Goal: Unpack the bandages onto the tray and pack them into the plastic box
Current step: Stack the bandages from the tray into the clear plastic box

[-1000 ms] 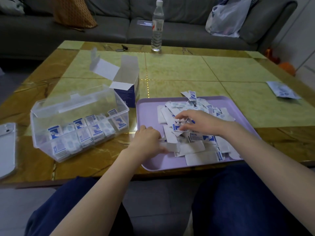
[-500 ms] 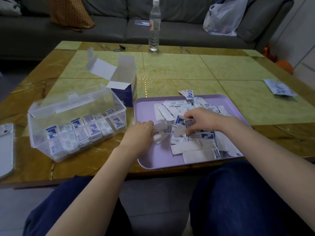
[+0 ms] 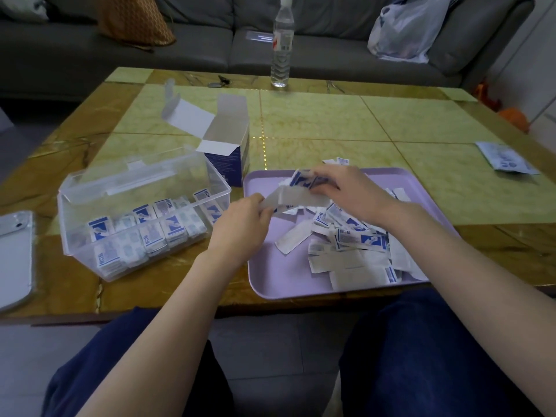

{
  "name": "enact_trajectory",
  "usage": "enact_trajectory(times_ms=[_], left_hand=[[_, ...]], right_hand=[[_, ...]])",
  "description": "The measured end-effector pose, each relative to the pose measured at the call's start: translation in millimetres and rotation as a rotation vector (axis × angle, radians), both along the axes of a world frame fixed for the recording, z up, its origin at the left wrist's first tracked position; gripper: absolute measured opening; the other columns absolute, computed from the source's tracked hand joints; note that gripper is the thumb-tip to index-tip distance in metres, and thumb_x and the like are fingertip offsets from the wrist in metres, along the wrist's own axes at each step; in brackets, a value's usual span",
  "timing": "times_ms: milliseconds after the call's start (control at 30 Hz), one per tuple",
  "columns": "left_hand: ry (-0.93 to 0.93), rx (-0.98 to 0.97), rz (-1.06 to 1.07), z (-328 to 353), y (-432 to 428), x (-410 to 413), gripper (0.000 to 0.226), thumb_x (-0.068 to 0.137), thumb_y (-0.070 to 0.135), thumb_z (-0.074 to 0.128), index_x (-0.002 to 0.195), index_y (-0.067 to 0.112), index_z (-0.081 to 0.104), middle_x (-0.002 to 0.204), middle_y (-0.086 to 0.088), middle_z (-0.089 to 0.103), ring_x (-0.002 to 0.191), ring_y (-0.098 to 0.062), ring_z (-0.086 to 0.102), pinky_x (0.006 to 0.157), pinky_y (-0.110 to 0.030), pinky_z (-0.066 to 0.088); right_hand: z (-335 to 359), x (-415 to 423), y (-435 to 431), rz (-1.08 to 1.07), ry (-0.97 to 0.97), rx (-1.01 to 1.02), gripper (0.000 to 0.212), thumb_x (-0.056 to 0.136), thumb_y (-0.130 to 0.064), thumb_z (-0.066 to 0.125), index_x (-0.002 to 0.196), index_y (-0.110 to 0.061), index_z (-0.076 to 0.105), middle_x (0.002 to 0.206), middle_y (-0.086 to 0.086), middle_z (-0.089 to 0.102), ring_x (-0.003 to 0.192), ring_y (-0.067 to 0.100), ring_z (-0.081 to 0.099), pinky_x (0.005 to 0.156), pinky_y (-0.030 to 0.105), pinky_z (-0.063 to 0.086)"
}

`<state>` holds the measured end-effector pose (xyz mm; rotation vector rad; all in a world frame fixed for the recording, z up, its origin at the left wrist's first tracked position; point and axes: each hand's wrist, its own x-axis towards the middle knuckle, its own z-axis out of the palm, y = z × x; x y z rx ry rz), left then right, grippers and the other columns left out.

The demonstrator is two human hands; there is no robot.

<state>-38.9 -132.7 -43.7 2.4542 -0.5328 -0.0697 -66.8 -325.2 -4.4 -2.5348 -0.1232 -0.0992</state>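
A lilac tray (image 3: 279, 278) lies at the table's front edge with a loose pile of white and blue bandage packets (image 3: 352, 245) on it. My right hand (image 3: 346, 188) grips a bunch of packets (image 3: 304, 182) lifted above the tray's far left part. My left hand (image 3: 243, 227) pinches the near end of a small stack of white packets (image 3: 296, 197) just under that bunch. To the left stands the clear plastic box (image 3: 144, 188), open, with rows of packets (image 3: 150, 233) upright inside.
An open white and blue cardboard carton (image 3: 225, 145) stands behind the box. A phone (image 3: 13, 257) lies at the left edge, a folded leaflet (image 3: 502, 158) at the right. A water bottle (image 3: 282, 43) stands at the far edge, before a grey sofa.
Both hands have risen from the pile and moved toward the tray's far left, each lifting packets off the tray. My right hand now holds a bunch above the tray.
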Motion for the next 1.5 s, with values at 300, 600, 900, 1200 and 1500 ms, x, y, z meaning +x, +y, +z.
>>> enact_trajectory(times_ms=[300, 600, 900, 1200, 1500], left_hand=[[0.066, -0.043, -0.094, -2, -8, -5, 0.037, 0.103, 0.028, 0.027, 0.096, 0.004, 0.054, 0.091, -0.017, 0.059, 0.086, -0.035, 0.055, 0.076, -0.047, 0.046], [-0.091, 0.252, -0.174, -9, -13, -7, 0.016, 0.1, 0.028, 0.037, 0.101, 0.014, 0.045, 0.097, -0.004, 0.056, 0.085, -0.025, 0.057, 0.072, -0.04, 0.049], [-0.174, 0.352, -0.226, -13, -16, -6, 0.019, 0.099, 0.024, 0.033, 0.106, 0.015, 0.048, 0.101, -0.003, 0.054, 0.089, -0.023, 0.05, 0.07, -0.031, 0.034], [-0.143, 0.294, -0.11, -9, -15, -5, 0.02, 0.1, 0.025, 0.034, 0.1, 0.014, 0.051, 0.096, -0.004, 0.055, 0.084, -0.021, 0.054, 0.076, -0.038, 0.05], [-0.28, 0.073, 0.045, -5, -10, -2, 0.023, 0.101, 0.022, 0.033, 0.098, 0.01, 0.052, 0.092, -0.003, 0.05, 0.083, -0.022, 0.048, 0.071, -0.037, 0.045]], right_hand=[[-29, 1, 24, 0.108, -0.107, -0.343, 0.026, 0.088, -0.013, 0.056, 0.112, -0.022, 0.058, 0.106, 0.001, 0.067, 0.097, 0.022, 0.06, 0.08, 0.035, 0.044], [-50, -1, 28, 0.07, -0.116, -0.236, 0.041, 0.085, -0.014, 0.062, 0.12, -0.016, 0.041, 0.096, 0.001, 0.067, 0.087, 0.028, 0.06, 0.067, 0.035, 0.042], [-71, -8, 20, -0.001, -0.099, -0.263, 0.052, 0.083, -0.012, 0.067, 0.13, -0.015, 0.045, 0.125, 0.004, 0.046, 0.116, 0.022, 0.042, 0.093, 0.034, 0.037], [-63, -12, 15, -0.103, 0.046, -0.004, 0.03, 0.084, -0.003, 0.059, 0.109, -0.016, 0.048, 0.088, -0.007, 0.057, 0.081, 0.014, 0.056, 0.075, 0.037, 0.048], [-58, -15, 11, -0.13, -0.02, -0.098, 0.04, 0.083, -0.006, 0.062, 0.117, -0.021, 0.045, 0.083, -0.008, 0.062, 0.073, 0.01, 0.057, 0.062, 0.031, 0.047]])
